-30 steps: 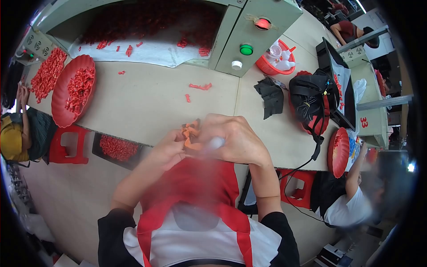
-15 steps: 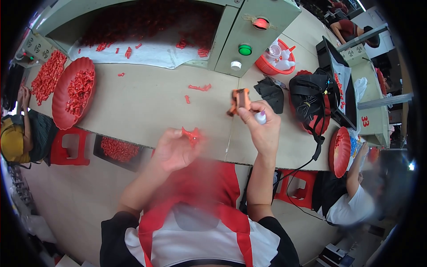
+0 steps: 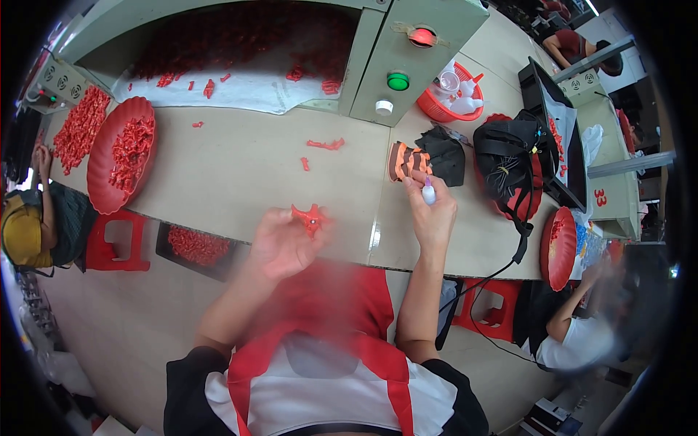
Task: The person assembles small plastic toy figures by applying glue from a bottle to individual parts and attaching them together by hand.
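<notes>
My left hand pinches a small glossy red plastic figure piece with spread limbs, over the table's front edge. In my right hand is a small white bottle with a purple tip, held against the palm. Its fingertips also touch an orange and dark brown striped piece beside a black cloth; whether that piece rests on the table or is held just above it, I cannot tell. Loose red pieces lie on the table ahead of my left hand.
A pale green machine with buttons stands at the back, red pieces inside its opening. Red scalloped trays hold more pieces at left. A red basket of cups and a black bag with a cable are at right. People sit on both sides.
My right hand has turned over and moved slightly; the striped piece now shows its striped face, further forward near the black cloth. My left hand still holds the red piece, almost unmoved.
</notes>
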Tool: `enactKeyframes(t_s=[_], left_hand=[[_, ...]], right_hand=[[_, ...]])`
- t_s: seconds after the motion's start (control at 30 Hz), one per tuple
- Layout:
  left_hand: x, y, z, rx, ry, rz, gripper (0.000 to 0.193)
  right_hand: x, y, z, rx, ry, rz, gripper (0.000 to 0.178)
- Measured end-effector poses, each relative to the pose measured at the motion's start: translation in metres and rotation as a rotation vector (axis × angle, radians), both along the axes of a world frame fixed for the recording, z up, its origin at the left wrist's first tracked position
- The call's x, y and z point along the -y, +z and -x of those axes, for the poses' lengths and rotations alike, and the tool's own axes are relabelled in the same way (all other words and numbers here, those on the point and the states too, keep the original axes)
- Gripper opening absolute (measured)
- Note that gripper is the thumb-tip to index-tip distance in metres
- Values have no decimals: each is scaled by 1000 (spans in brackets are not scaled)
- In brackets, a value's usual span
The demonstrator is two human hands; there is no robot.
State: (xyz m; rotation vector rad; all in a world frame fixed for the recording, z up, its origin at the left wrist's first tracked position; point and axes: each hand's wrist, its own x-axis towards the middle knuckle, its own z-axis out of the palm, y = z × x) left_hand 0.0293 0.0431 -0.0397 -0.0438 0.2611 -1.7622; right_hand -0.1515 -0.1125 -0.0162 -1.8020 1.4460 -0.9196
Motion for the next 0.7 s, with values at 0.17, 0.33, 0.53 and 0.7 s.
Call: enactKeyframes(t_s=[0.17,0.33,0.53,0.7], left_hand=[[3,-1,-1,-8,0,2,42],[-2,2,-6,-14,40,-9,42],[-4,4,-34,327,210,58,47],[-38,27,-146,1862,697,-335,32]], right_hand=[[1,4,0,7,0,-3,25],[5,-4,-5,-4,60,50,24],[7,-18,13,66,83,-3,19],[10,-23,10,72,84,-92,19]])
